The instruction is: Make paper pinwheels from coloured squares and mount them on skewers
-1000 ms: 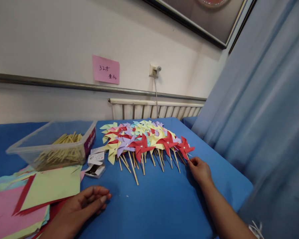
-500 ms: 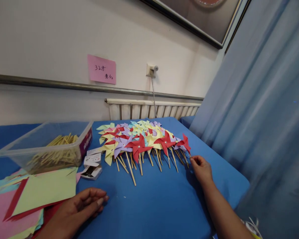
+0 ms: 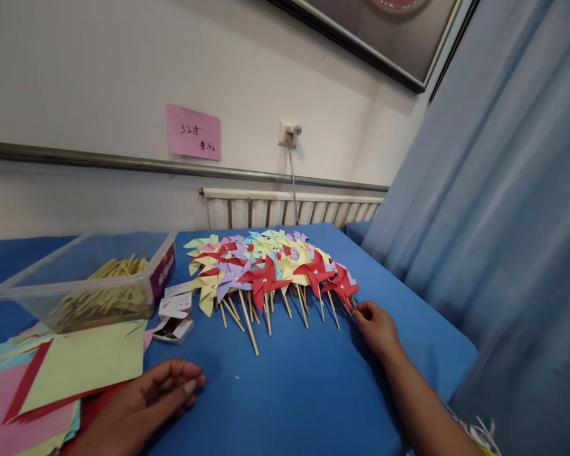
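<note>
My right hand (image 3: pixel 377 329) is closed in a pinch on the stick of a red paper pinwheel (image 3: pixel 342 285), at the right end of a spread of pinwheels. That pinwheel's head lies against a purple one behind it. Beside it are two more red pinwheels (image 3: pixel 265 280), and behind these lie several yellow, purple, pink and light blue ones. The sticks point toward me. My left hand (image 3: pixel 159 392) rests on the table by the coloured paper sheets (image 3: pixel 85 358), loosely curled, thumb apart from the palm, holding nothing.
A clear plastic box (image 3: pixel 33 294) of short sticks (image 3: pixel 109 291) stands at the left. Small white cartons (image 3: pixel 175 328), one opened, sit beside it. The blue table (image 3: pixel 285 405) reaches a wall with a radiator (image 3: pixel 261 212). A blue curtain (image 3: pixel 494 190) hangs at the right.
My right hand has moved slightly left and toward me, and the red pinwheel has come down and turned its face toward me. My left hand has stayed in place.
</note>
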Demonstrator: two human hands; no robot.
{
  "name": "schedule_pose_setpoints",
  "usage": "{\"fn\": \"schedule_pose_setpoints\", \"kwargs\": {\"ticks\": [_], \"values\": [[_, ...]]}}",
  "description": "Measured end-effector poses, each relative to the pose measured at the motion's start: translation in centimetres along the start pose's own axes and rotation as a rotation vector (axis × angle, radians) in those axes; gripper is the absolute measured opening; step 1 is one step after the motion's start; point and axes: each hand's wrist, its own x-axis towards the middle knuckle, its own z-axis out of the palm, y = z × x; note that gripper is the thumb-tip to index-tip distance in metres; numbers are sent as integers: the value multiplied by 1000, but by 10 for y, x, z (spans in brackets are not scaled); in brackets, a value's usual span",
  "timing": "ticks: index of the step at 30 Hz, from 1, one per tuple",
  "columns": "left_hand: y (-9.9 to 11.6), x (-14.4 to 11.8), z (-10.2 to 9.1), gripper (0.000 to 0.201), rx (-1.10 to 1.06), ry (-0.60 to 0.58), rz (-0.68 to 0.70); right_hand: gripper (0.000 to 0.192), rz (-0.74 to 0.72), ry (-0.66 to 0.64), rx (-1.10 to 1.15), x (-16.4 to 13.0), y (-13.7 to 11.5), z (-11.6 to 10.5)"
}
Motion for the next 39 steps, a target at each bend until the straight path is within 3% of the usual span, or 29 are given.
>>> {"fn": "schedule_pose_setpoints", "kwargs": {"ticks": [5,10,17,24,27,30,33,35,39], "values": [[7,-10,7,30,-39,47,42,20,22,-34,-82,-3,1,0],[6,-11,3,32,-46,-71,25,21,47,-45,-155,-4,1,1],[0,-12,7,25,-70,-9,96,24,36,-34,-194,-1,-6,9],[-3,-9,2,28,-39,-76,82,32,20,-21,-190,-3,-10,6],[-8,-8,1,27,-5,-116,91,40,34,40,-140,-11,-7,-5],[-11,-11,3,24,32,-130,126,41,38,186,-94,-21,-8,-10],[-10,-17,7,21,90,-129,147,35,-77,207,-14,-38,-26,-1],[-9,-21,10,21,153,-122,172,26,-244,141,148,-57,-52,12],[-7,-27,13,19,257,-141,226,6,-564,-127,457,-104,-129,50]]}}
